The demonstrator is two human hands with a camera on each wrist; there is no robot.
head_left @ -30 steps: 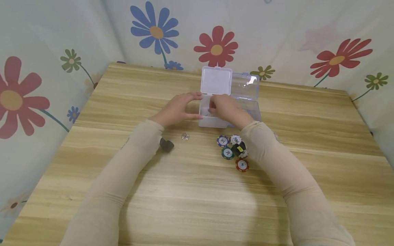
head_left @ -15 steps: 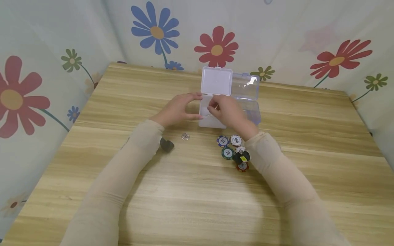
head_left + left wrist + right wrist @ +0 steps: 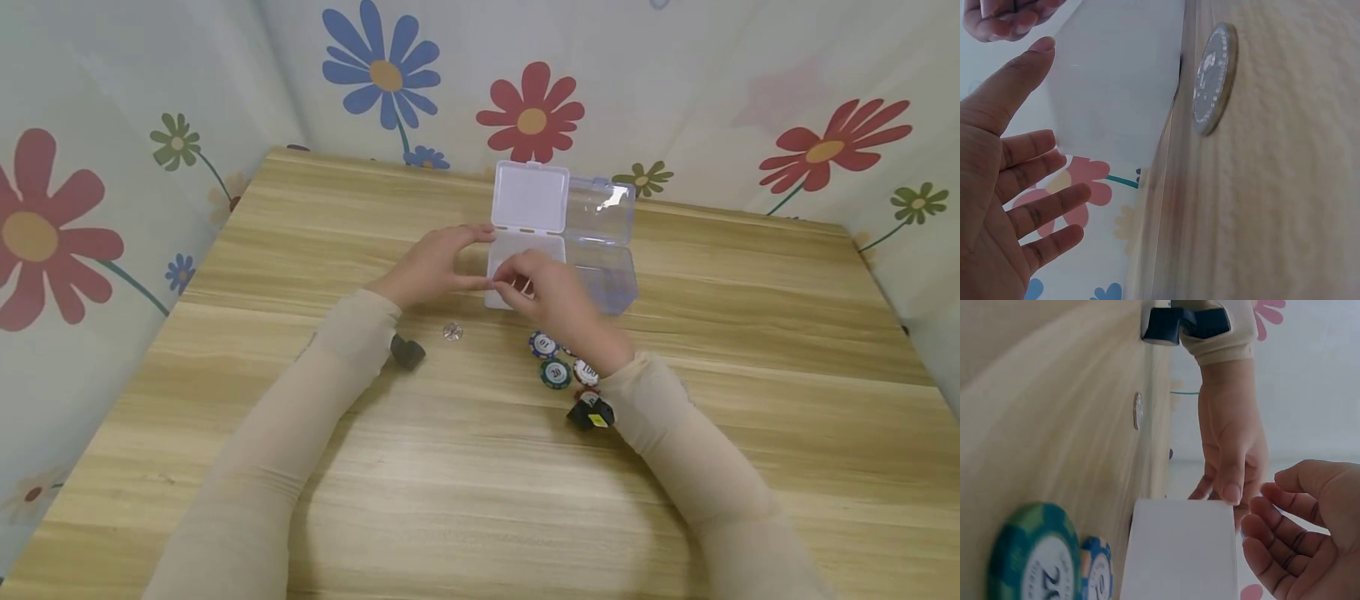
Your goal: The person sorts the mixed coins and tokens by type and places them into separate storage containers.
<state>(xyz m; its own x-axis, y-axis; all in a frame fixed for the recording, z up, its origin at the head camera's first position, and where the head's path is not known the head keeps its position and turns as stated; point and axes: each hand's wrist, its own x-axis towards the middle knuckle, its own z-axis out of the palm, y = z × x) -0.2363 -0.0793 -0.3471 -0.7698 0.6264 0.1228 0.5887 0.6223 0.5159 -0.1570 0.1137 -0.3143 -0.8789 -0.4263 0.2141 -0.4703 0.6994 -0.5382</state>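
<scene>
A white plastic box (image 3: pixel 551 247) stands with its lid tipped back toward the wall. My left hand (image 3: pixel 427 265) is at its left side, fingers and thumb extended along the wall with the thumb at the near corner. My right hand (image 3: pixel 551 292) is over the box's front, fingers loosely bent; in the right wrist view nothing shows between its fingers (image 3: pixel 1288 547). Its fingertips are close to the left thumb. The box's inside is partly hidden by this hand. A silver coin (image 3: pixel 452 332) lies on the table near the left wrist.
A clear plastic box (image 3: pixel 611 271), lid back, stands right of the white one. Several poker chips lie in front: blue (image 3: pixel 543 343), green (image 3: pixel 556 373), white (image 3: pixel 587 372), and a red one (image 3: pixel 588 393) mostly behind the black wrist camera (image 3: pixel 592 414). The patterned wall closes the back.
My right hand has drawn back out of the white box toward me, its fingers shifting to the near left corner. Its wrist now covers other chips. The left hand has stayed still.
</scene>
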